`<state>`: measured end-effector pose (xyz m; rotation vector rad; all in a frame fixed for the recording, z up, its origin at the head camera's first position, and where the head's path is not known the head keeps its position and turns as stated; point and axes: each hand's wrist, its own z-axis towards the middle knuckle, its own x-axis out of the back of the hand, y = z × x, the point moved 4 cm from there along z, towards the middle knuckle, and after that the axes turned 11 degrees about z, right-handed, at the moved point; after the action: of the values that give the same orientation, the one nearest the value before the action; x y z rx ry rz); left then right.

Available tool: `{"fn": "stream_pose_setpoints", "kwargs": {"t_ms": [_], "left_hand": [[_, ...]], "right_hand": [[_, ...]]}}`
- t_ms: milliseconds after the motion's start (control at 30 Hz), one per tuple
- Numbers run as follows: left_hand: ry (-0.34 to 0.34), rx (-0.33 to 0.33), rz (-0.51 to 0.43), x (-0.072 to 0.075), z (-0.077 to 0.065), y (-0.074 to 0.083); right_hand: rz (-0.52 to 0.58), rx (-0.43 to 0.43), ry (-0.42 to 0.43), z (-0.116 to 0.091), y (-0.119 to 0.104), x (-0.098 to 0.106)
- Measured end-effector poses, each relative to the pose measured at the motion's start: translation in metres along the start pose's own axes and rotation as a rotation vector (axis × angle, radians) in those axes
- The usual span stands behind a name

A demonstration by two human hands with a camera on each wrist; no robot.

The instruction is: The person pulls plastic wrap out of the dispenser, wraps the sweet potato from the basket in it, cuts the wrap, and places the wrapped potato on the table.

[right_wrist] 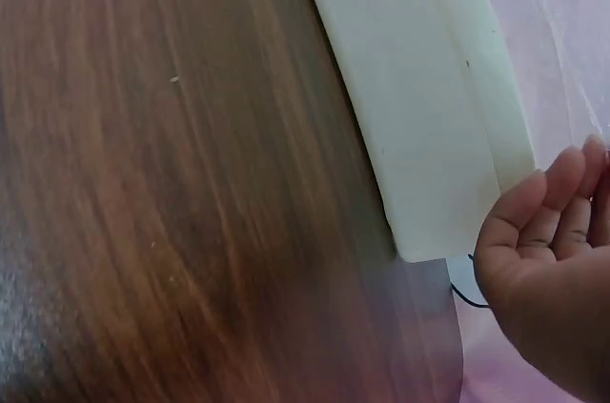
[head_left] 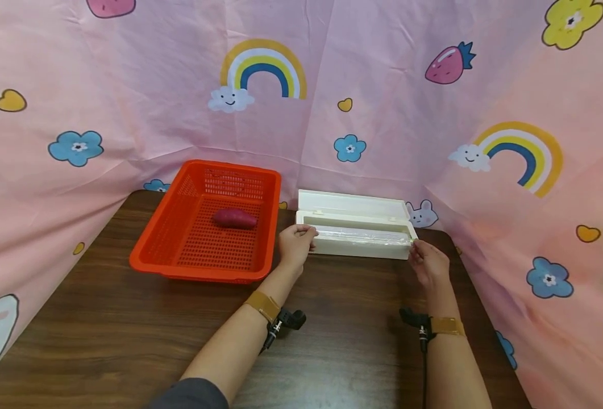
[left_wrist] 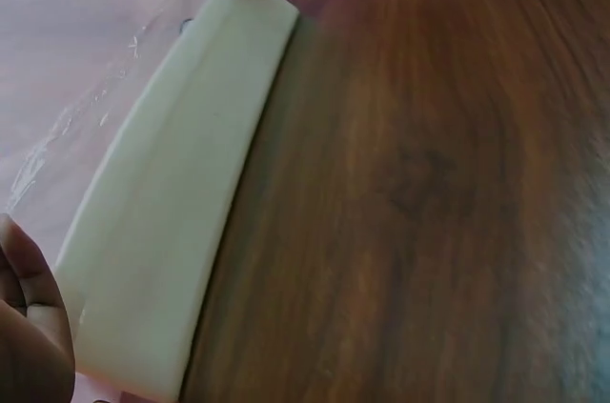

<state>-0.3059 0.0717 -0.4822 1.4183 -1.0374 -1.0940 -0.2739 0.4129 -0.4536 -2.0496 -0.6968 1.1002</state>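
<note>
The left hand (head_left: 296, 245) and right hand (head_left: 431, 263) pinch clear film (head_left: 361, 234) at its nine and three o'clock ends, over the open box (head_left: 357, 249), with, at the box's nine o'clock, the basket (head_left: 275, 221) holding a sweet potato (head_left: 235, 218).

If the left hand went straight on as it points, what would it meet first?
Probably the open lid of the white box; depth is unclear, so the left hand might brush the box itself first.

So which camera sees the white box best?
The head view: the white box shows nearly whole there, lid open. The left wrist view shows mainly its front; the right wrist view cuts one end off.
</note>
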Motion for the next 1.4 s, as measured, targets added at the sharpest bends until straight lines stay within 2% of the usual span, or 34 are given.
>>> {"fn": "stream_pose_setpoints", "kwargs": {"t_ms": [267,467,900,1200,1333,1400], "left_hand": [[-0.016,0.057,-0.080,-0.004,0.005,0.005],[-0.005,0.080,-0.076,-0.006,0.007,0.009],[0.018,0.075,-0.130,-0.012,0.011,0.021],[0.074,0.055,-0.155,-0.007,0.015,0.033],[0.068,0.031,-0.164,-0.006,0.018,0.036],[0.061,0.019,-0.139,-0.006,0.019,0.037]], "right_hand": [[0.140,-0.031,-0.007,0.014,-0.001,-0.002],[0.155,-0.028,-0.023,0.019,-0.004,-0.008],[0.175,-0.031,-0.100,0.024,-0.013,-0.020],[0.201,-0.032,-0.158,0.021,-0.021,-0.022],[0.184,-0.023,-0.172,0.019,-0.025,-0.024],[0.168,-0.012,-0.180,0.019,-0.027,-0.025]]}}
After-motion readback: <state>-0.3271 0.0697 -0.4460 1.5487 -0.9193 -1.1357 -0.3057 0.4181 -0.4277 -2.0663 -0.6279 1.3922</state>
